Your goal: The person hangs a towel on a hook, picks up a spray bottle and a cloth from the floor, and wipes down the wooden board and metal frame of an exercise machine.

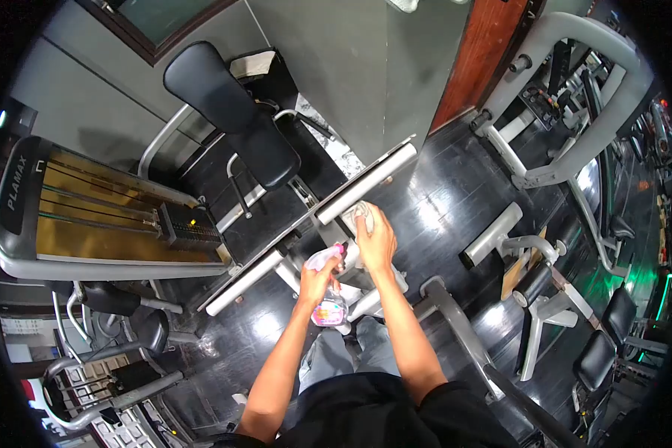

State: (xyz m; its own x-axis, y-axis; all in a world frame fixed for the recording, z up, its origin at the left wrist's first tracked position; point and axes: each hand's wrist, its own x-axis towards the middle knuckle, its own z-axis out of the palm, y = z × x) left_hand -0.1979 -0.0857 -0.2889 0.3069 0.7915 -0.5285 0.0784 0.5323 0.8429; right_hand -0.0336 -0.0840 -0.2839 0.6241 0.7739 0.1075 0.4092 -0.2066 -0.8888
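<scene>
While the person stands over a machine, legs point(328, 354) close against its frame, the left hand point(318, 281) is closed around the neck of a spray bottle point(328, 310), its fingers near the trigger. Slightly farther out, the right hand point(378, 237) is curled over a pale cloth point(361, 218), bunched beneath its fingers beside the near end of the right bar point(367, 185). Whether the cloth touches that bar or only the grey frame below it, I cannot tell.

As for progress, wiping looks to be under way at this one spot, with bottle and cloth both in use. No wet or streaked patch shows clearly, so what is done and what is left cannot be read from the bars. The left bar point(245, 282) has neither hand on it.

Around this, a grey tube point(459, 336) runs along the person's right and probably limits stepping that way, while a separate roller point(493, 236) stands farther right. Beyond the bars, a black seat point(265, 153) rises on the machine's far side, and its weight stack point(192, 226) stands to the left; together they would hinder a straight reach forward. Farther off are a grey wall point(336, 82), a wooden panel point(474, 63) and a large tubular frame point(601, 101).
</scene>
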